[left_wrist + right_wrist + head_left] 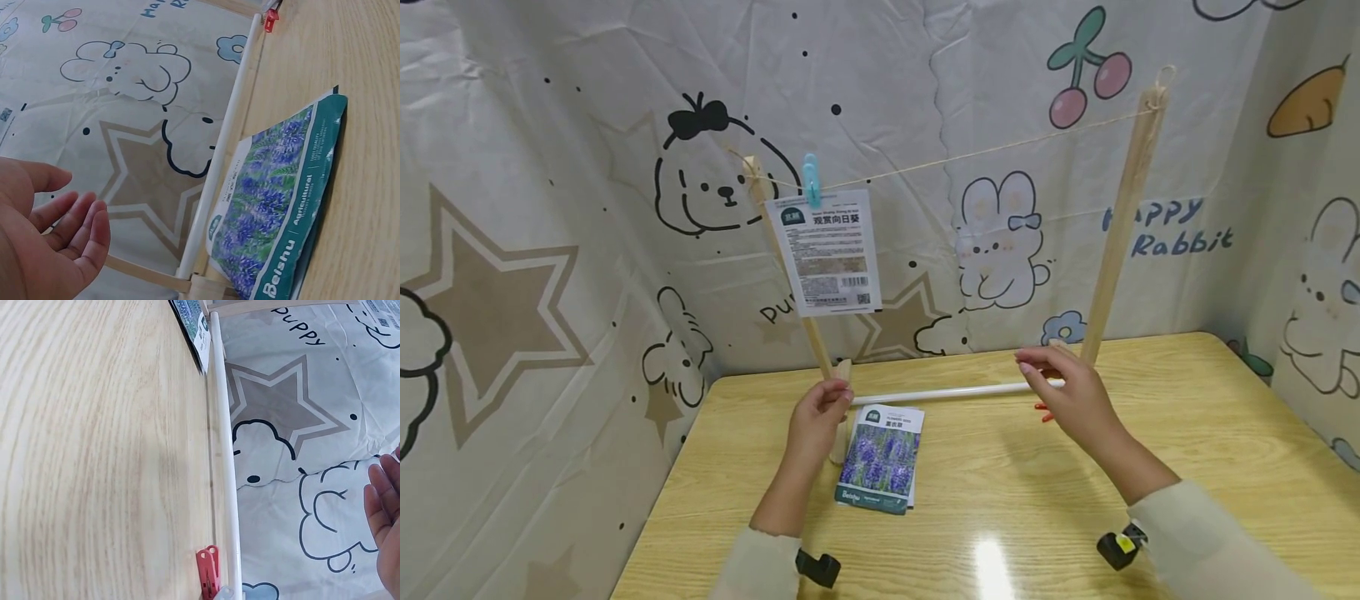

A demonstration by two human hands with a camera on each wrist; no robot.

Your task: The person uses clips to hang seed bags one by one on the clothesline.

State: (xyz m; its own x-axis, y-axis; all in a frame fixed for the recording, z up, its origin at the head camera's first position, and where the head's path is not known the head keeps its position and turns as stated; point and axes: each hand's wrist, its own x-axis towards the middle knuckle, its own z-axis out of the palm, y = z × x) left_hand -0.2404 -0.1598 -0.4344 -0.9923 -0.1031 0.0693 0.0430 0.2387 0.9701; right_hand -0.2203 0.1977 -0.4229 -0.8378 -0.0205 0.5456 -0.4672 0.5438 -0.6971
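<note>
My left hand (pixel 816 421) hovers in front of the left wooden post (pixel 820 350), beside a seed packet with purple flowers (pixel 880 458) lying on the table. In the left wrist view its fingers (pixel 78 234) are loosely curled, with nothing in them. Over the right end of the white rod (pixel 951 392) is my right hand (pixel 1070 392), near the right post (pixel 1123 225). Only part of its relaxed fingers (pixel 382 506) enters the right wrist view, holding nothing. A second seed packet (pixel 831 250), printed with text, hangs from the twine (pixel 992 152) by a light-blue clothespin (pixel 811 179).
Red clothespins (pixel 208 569) lie beside the rod's right end, partly behind my right hand in the head view. At least one more packet shows under the purple-flower one. A printed cloth (pixel 880 100) hangs behind the wooden table (pixel 970 483).
</note>
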